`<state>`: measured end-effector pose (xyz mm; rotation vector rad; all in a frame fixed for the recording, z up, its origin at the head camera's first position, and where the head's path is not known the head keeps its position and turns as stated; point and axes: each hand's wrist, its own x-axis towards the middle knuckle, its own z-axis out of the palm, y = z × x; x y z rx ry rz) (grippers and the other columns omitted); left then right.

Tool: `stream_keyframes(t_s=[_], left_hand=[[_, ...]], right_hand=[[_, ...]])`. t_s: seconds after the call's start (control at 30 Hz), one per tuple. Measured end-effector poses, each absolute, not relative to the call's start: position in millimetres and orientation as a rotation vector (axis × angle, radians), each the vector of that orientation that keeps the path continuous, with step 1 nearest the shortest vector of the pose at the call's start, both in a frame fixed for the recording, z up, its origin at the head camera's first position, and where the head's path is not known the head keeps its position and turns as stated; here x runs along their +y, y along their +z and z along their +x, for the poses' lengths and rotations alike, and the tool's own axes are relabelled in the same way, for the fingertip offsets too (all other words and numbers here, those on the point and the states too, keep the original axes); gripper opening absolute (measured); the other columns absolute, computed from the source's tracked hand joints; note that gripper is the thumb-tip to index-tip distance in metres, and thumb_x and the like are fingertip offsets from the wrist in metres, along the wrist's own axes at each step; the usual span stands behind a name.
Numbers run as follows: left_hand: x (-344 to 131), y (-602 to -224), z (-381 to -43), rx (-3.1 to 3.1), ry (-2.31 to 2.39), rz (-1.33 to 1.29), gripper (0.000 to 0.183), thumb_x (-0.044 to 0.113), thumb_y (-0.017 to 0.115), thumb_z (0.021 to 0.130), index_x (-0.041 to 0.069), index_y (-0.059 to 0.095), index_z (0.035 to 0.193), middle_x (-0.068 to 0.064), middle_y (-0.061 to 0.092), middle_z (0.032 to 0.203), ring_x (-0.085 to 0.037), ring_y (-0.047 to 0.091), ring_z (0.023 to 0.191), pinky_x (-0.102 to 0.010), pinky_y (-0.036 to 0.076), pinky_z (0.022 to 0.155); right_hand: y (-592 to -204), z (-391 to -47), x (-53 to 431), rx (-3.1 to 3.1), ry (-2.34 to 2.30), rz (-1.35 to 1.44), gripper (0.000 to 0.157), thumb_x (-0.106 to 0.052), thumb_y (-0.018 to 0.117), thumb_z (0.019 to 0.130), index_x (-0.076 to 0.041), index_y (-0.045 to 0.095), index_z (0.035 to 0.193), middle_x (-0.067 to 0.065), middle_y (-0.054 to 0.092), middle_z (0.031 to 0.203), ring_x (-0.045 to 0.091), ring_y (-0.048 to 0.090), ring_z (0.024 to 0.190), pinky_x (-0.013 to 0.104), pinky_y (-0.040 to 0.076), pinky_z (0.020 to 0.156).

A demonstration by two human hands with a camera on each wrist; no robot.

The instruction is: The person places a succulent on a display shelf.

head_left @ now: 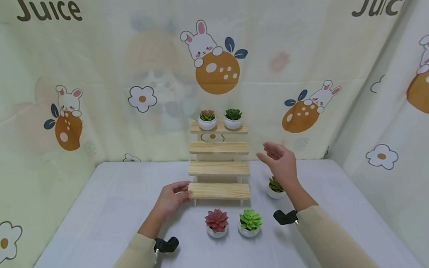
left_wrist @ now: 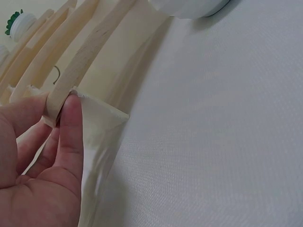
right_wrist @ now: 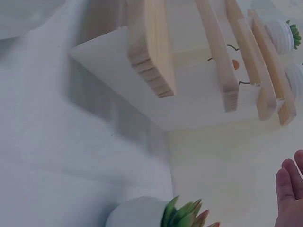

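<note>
A stepped wooden display shelf (head_left: pixel 218 167) with light boards and white side supports stands at the back of the table. My left hand (head_left: pixel 172 200) pinches the left end of its lowest board (left_wrist: pixel 78 64) between thumb and fingers. To the right of the shelf, my right hand (head_left: pixel 282 164) is raised with its fingers extended, holding nothing. Below it a potted succulent (head_left: pixel 276 193) is partly hidden by that hand and forearm. The top board carries a reddish-green succulent (head_left: pixel 207 117) and a dark green one (head_left: pixel 233 115), both in white pots.
A red succulent (head_left: pixel 217 222) and a bright green succulent (head_left: pixel 250 221), each in a white pot, stand on the white table (head_left: pixel 104 216) before the shelf. A printed curtain (head_left: pixel 105 67) hangs close behind the shelf and along the sides.
</note>
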<state>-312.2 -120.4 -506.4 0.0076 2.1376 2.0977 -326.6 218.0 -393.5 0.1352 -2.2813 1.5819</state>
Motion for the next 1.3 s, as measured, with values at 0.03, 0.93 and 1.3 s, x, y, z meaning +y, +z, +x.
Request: stream_keyframes(t_s=[0.03,0.93,1.3], left_hand=[[-120.6,-506.8,-312.5,2.136,2.096,0.005,0.039,0.002,0.066,0.085,0.003,0.059,0.123,-0.018,0.06,0.113,-0.021,0.065,0.092,-0.036,0.059,0.079],[-120.7,-506.1,-312.7,2.126,2.103,-0.024,0.038,0.002,0.066,0.085,0.004,0.06,0.123,-0.017,0.06,0.115,-0.021,0.065,0.094,-0.037,0.059,0.081],[-120.7,-508.2,-314.3,2.107,2.124,-0.023,0.038,0.0,0.067,0.084,0.003,0.061,0.121,-0.017,0.062,0.112,-0.021,0.065,0.091,-0.037,0.059,0.08]], right_hand=[[-399.7,-327.5,221.5,-2.278,1.582,0.127,0.047,-0.026,0.075,0.081,-0.007,0.061,0.122,0.012,0.062,0.123,0.026,0.059,0.114,0.028,0.051,0.097],[-489.8,-300.5,274.8,-2.451,1.539,-0.192,0.084,-0.046,0.08,0.07,-0.018,0.044,0.14,0.004,0.036,0.149,0.027,0.035,0.136,0.042,0.039,0.11],[-501.5,-294.1,277.8,-2.501,1.696,-0.261,0.095,-0.041,0.081,0.07,-0.013,0.032,0.147,0.016,0.036,0.148,0.032,0.037,0.134,0.045,0.039,0.109]])
